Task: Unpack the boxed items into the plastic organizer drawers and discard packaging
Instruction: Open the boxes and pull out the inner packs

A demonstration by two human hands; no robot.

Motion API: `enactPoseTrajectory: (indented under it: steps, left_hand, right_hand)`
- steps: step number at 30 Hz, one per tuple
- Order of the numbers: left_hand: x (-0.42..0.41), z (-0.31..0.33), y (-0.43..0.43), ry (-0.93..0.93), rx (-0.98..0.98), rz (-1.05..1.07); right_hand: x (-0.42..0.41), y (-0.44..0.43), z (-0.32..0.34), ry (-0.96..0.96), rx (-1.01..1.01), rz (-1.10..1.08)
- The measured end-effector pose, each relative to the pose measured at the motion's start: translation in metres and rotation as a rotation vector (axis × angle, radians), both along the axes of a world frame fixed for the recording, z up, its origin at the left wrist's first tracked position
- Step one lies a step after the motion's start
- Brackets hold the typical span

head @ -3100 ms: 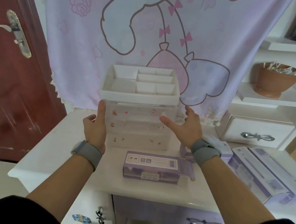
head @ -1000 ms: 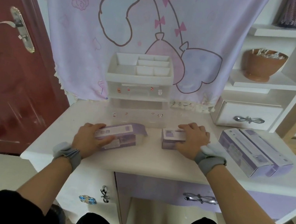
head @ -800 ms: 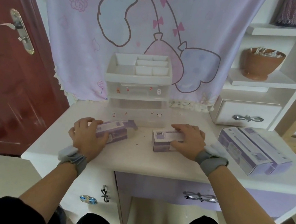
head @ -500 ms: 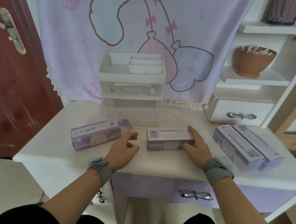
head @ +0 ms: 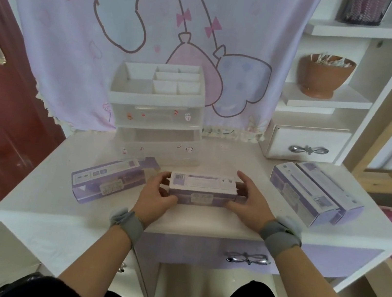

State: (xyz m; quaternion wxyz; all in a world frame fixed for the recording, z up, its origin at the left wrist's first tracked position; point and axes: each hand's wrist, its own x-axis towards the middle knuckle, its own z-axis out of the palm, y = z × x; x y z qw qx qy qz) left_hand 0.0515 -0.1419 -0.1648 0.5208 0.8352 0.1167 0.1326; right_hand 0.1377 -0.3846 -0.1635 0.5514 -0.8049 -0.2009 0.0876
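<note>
The plastic organizer (head: 159,116) stands at the back of your white desk (head: 35,200). A pair of purple boxes (head: 298,190) lies right, another box (head: 107,180) left. Your left hand (head: 156,198) and right hand (head: 250,203) grip the ends of the middle box (head: 202,190), near the organizer

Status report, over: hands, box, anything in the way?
Left hand, right hand grip middle box by its ends. Box closed. Nothing between it and organizer.

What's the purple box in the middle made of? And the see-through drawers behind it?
The purple box looks like thin printed cardboard: sharp folded edges, matte printed faces and a stuck-on label. The drawer organizer looks like plastic: its drawers are clear and glossy, its top tray opaque white, probably moulded.
</note>
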Motion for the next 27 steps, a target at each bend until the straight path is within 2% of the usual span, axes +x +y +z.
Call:
enactPoseTrajectory:
  steps: [3,8,14,18,21,27]
  left_hand:
    - [-0.005,0.004,0.004,-0.030,-0.173,0.002]
    - [-0.006,0.005,0.005,-0.027,-0.248,-0.031]
    - [-0.003,0.000,0.005,-0.029,-0.190,-0.043]
    - [-0.001,-0.005,0.004,-0.066,-0.068,-0.014]
    - [-0.001,-0.008,0.002,-0.092,-0.047,-0.002]
    - [-0.003,-0.004,-0.001,-0.136,-0.102,0.018]
  right_hand:
    - [0.000,-0.008,0.005,-0.006,0.026,0.067]
    - [0.001,-0.014,0.007,0.113,0.233,0.062]
    - [0.004,-0.025,0.004,0.462,0.651,0.001]
    - [0.007,-0.020,0.003,0.504,0.701,-0.072]
    - [0.005,-0.017,0.001,0.587,0.848,-0.089]
    - [-0.004,0.001,0.012,0.643,1.013,-0.042]
